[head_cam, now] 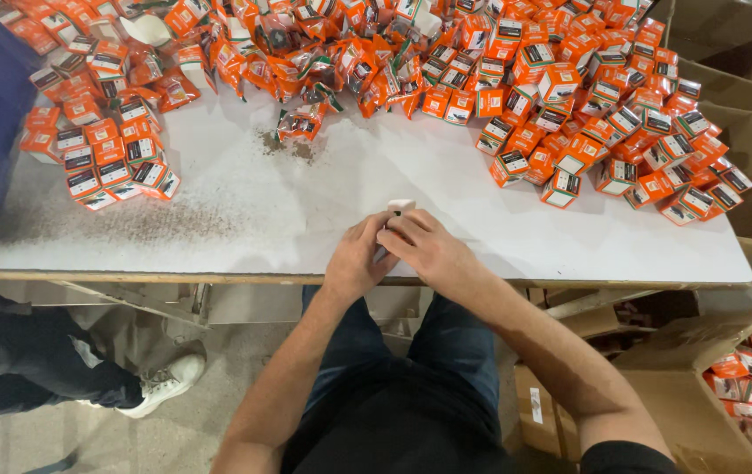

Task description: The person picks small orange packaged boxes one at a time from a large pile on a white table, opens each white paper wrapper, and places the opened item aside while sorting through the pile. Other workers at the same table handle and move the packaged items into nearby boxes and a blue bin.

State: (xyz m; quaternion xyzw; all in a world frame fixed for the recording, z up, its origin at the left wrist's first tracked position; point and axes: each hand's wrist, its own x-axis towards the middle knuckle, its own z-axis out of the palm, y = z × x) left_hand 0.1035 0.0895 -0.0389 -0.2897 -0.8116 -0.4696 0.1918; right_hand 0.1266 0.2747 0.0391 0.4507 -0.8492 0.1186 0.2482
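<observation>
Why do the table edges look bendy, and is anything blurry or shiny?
Head view: the wide lens bows the white table at its edges; soft even light, faint shadows under the left hand and right hand; both hands and the small white piece look slightly soft; no strong glare on the orange boxes.

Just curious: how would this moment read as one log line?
left hand + right hand: grip small white box | white table | orange boxes piled behind

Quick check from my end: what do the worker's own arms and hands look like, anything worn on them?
Both arms are bare from the wrist up past the elbow. The left hand and right hand wear no gloves, and no watch, ring or wristband shows. A short black sleeve edges the right upper arm, matching the black shirt; the left sleeve is out of frame. Blue jeans below.
</observation>
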